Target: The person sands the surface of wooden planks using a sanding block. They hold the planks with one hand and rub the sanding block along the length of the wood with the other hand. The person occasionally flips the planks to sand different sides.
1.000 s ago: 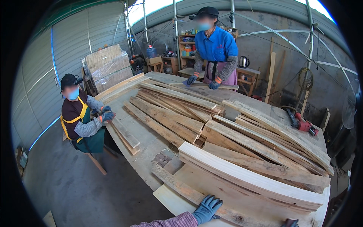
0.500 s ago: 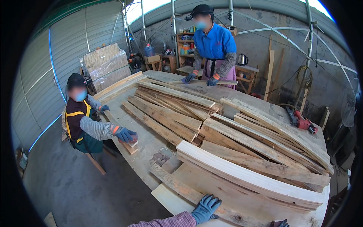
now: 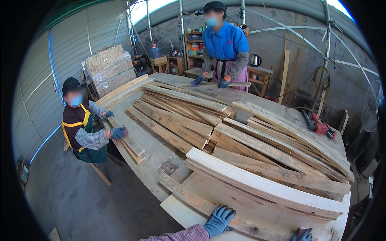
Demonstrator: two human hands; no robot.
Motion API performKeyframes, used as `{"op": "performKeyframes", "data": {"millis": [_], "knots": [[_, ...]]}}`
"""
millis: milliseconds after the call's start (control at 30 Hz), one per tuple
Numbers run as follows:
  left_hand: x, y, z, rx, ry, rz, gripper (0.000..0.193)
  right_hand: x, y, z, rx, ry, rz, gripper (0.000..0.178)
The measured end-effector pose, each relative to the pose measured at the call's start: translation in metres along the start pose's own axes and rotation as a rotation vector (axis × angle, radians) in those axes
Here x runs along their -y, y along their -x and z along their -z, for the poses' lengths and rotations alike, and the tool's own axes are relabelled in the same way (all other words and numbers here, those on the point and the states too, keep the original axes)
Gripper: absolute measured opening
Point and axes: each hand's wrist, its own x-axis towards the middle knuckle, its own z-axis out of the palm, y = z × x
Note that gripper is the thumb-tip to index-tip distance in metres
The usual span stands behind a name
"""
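Observation:
My left hand [image 3: 220,220], in a blue-grey work glove, rests over a long wooden board [image 3: 193,200] at the near edge of the table, its fingers bent across the top. At the lower edge of the view my right hand [image 3: 304,235], gloved too, is partly cut off. Its fingers close on a dark brown sanding pad [image 3: 300,231] at the same board's right part. Just beyond lies a stack of pale planed planks [image 3: 265,180].
Many rough planks [image 3: 257,144] cover the large table [image 3: 157,168]. A person [image 3: 82,124] at the left rubs a board with a reddish pad. Another person [image 3: 225,48] in blue works at the far side. A red power tool [image 3: 320,127] lies at the right edge.
My right hand has come further into view with the pad, up and slightly right. My left hand stays put. The left co-worker's hand has drawn back along their board.

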Motion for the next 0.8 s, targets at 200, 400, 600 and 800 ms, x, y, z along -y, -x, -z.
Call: {"op": "performKeyframes", "data": {"millis": [200,400,600,800], "knots": [[0.001,0.000,0.005,0.019,-0.025,0.003,0.084,-0.012,0.015,0.005,-0.024,-0.011,0.076,0.084],[-0.001,-0.001,0.004,0.009,-0.025,0.006,0.084,-0.076,-0.044,-0.021,0.039,0.086,-0.292,0.081],[-0.003,-0.002,0.006,0.017,-0.019,0.009,0.084,-0.036,-0.009,-0.008,-0.044,0.063,-0.124,0.081],[0.002,-0.001,0.006,0.023,-0.033,0.004,0.085,-0.016,0.019,0.020,-0.019,-0.049,-0.011,0.079]]}}
